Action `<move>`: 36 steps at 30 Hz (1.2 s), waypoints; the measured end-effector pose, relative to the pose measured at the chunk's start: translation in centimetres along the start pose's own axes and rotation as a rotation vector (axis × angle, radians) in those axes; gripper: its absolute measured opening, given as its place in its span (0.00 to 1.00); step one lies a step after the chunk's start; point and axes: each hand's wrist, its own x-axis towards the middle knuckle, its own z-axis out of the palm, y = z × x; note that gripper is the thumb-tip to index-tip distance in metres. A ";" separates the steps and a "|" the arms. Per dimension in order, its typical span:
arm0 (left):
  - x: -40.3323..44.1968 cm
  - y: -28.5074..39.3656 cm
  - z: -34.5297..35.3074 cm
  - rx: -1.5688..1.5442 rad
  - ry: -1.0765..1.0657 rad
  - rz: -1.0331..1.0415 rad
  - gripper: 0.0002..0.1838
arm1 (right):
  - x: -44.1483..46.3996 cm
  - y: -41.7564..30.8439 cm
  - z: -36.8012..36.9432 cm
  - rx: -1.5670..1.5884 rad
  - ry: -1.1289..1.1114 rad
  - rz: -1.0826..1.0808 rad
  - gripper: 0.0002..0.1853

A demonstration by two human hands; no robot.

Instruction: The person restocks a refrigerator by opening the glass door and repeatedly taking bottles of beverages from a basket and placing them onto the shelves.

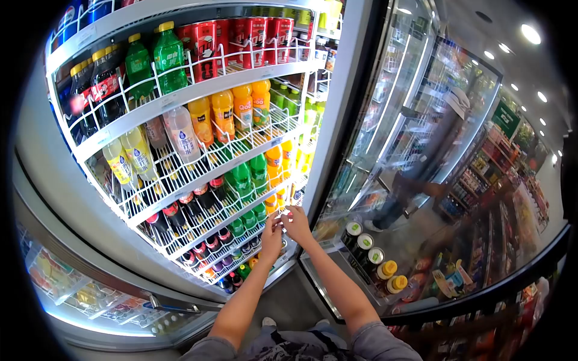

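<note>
My left hand [273,233] and my right hand [296,223] meet close together at the front right of a lower wire shelf [253,209] in the drinks fridge. Both have curled fingers, with the fingertips drawn together near the shelf's front rail. Whatever they pinch, if anything, is too small or hidden to make out. Orange drink bottles [274,165] stand just behind and above my hands. To their left are green soda bottles [241,180] and dark cola bottles with red labels [203,195].
An open glass door [385,174] stands to the right, showing reflections. Cans [365,242] and yellow-capped bottles [387,269] appear low beside it. Higher shelves carry red cans [205,51], a clear bottle [180,135] and orange juice bottles [223,114]. A door handle [171,307] juts out at lower left.
</note>
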 end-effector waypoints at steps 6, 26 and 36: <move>-6.3 2.6 1.3 -0.046 0.007 0.000 0.24 | -6.2 -2.2 -4.0 0.129 -0.065 -0.016 0.18; -32.1 8.0 -2.2 -0.009 0.451 0.125 0.19 | -24.6 -13.1 -4.3 0.599 -0.416 -0.046 0.14; -44.0 11.3 -15.0 0.081 0.684 0.205 0.19 | -30.5 -20.1 2.1 0.565 -0.729 -0.079 0.12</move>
